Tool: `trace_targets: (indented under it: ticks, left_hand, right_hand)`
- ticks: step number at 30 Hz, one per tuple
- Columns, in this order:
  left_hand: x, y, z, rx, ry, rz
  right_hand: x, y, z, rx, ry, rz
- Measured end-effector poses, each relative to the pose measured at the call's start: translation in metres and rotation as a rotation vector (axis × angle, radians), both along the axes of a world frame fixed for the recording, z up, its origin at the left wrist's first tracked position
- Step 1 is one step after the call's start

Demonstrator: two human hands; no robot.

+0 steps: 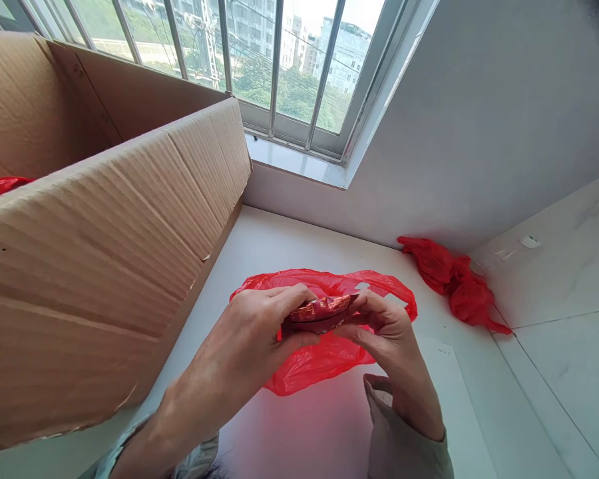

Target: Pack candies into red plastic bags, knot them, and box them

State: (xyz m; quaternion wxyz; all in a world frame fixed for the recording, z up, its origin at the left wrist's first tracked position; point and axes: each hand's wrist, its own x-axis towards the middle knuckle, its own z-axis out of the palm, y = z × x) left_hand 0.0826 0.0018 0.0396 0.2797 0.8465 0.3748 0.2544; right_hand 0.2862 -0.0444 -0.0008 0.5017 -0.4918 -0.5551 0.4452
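Observation:
A small dark red packet with printed patterns is pinched between both hands just above a white surface. My left hand grips its left end with fingers curled over it. Its right end is held by the curled fingers of my right hand. Under and behind the hands lies a thin red plastic bag, spread with its mouth toward the hands; whether the fingers also hold the bag I cannot tell.
A large open cardboard box stands close on the left, with something red inside. A second crumpled red plastic bag lies at the back right by the wall. A barred window is behind.

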Motion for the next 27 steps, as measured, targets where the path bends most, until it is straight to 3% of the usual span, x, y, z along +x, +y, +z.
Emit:
trace_targets:
  ticks: [3, 9, 19, 27]
  left_hand:
    - [-0.001, -0.001, 0.002, -0.005, 0.005, -0.021]
    - [-0.005, 0.002, -0.005, -0.019, 0.076, -0.044]
    - [-0.005, 0.002, -0.016, -0.023, 0.013, -0.106]
    - [-0.014, 0.001, -0.017, -0.038, 0.037, -0.121]
  right_hand:
    - [0.002, 0.001, -0.002, 0.010, -0.043, -0.049]
    - [0.004, 0.000, -0.001, -0.064, -0.051, -0.016]
    - [0.008, 0.000, -0.003, 0.011, -0.164, -0.066]
    - [0.014, -0.003, -0.001, 0.321, -0.345, -0.047]
